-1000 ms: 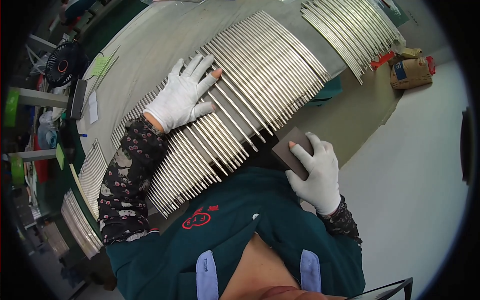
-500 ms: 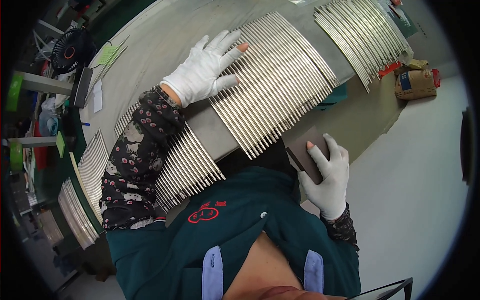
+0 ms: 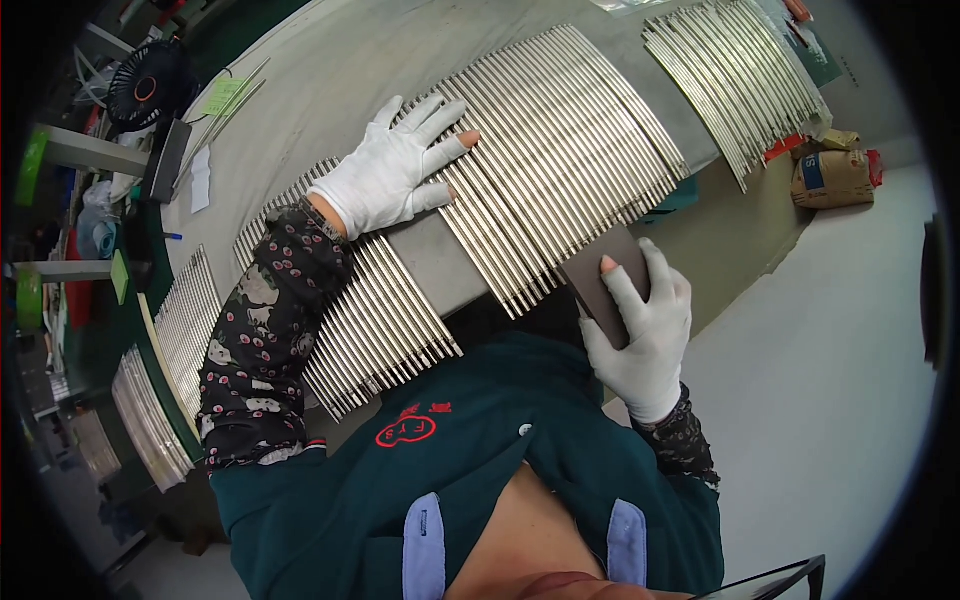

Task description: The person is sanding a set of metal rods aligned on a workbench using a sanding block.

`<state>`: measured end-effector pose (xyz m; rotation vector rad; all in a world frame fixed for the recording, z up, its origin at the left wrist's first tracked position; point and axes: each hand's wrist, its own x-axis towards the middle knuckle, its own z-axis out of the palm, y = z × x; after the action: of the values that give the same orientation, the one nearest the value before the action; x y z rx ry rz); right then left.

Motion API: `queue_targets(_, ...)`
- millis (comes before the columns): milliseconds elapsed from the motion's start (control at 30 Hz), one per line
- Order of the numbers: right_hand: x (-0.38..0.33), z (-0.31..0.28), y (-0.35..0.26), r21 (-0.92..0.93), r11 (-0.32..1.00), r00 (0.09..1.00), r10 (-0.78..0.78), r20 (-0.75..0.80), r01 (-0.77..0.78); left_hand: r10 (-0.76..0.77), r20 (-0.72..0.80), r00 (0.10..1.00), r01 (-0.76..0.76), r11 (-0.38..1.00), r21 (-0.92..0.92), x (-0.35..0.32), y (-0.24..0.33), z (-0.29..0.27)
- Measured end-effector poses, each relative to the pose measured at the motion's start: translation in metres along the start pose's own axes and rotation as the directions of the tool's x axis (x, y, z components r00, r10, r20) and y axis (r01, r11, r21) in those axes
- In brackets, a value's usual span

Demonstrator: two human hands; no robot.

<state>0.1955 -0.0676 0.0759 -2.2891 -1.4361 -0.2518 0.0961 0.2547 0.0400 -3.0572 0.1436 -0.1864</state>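
Metal rods (image 3: 560, 150), thin and shiny, lie side by side in a wide row on the grey worktable (image 3: 330, 70), and the left hand (image 3: 395, 175) in a white glove rests flat on this row, fingers spread apart and holding nothing. The right hand (image 3: 640, 335), also gloved, is closed around a dark flat block (image 3: 600, 280), maybe an abrasive pad, which it holds against the near ends of the rods at the table edge. As far as I can judge, the ends under the block are in work, but I cannot tell which rods are already finished. Left of the main row lies a second group of rods (image 3: 375, 320) under the patterned sleeve, and another batch (image 3: 735, 75) lies to its right. Beyond that batch a brown paper sack (image 3: 830, 175) sits on the floor, and a small black fan (image 3: 150, 85) stands far left of the row. Nothing seems to block the hands.
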Motion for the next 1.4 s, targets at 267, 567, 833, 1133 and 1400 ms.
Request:
queue_targets(267,0.035,0.022,-0.018,-0.140,0.989,0.998,-0.041,0.040,0.046,-0.008,-0.014,1.000,0.007,0.999,-0.047,0.002,0.002,0.000)
queue_targets(567,0.028,0.016,-0.016,-0.163,0.984,0.997,-0.067,0.048,0.074,-0.043,-0.059,0.997,0.040,0.998,-0.054,0.002,0.009,-0.005)
queue_targets(833,-0.018,-0.018,0.005,-0.075,0.997,0.990,0.007,0.140,0.003,-0.013,-0.017,1.000,0.012,0.999,-0.030,0.001,0.002,0.004)
queue_targets(1133,-0.027,-0.004,-0.017,0.035,0.999,0.980,-0.028,0.199,0.021,-0.029,0.000,1.000,0.029,1.000,0.003,0.011,0.005,-0.001)
queue_targets(1400,-0.026,0.003,-0.021,0.055,0.998,0.986,-0.018,0.167,0.009,-0.058,-0.008,0.998,0.058,0.998,0.009,0.009,0.007,0.000)
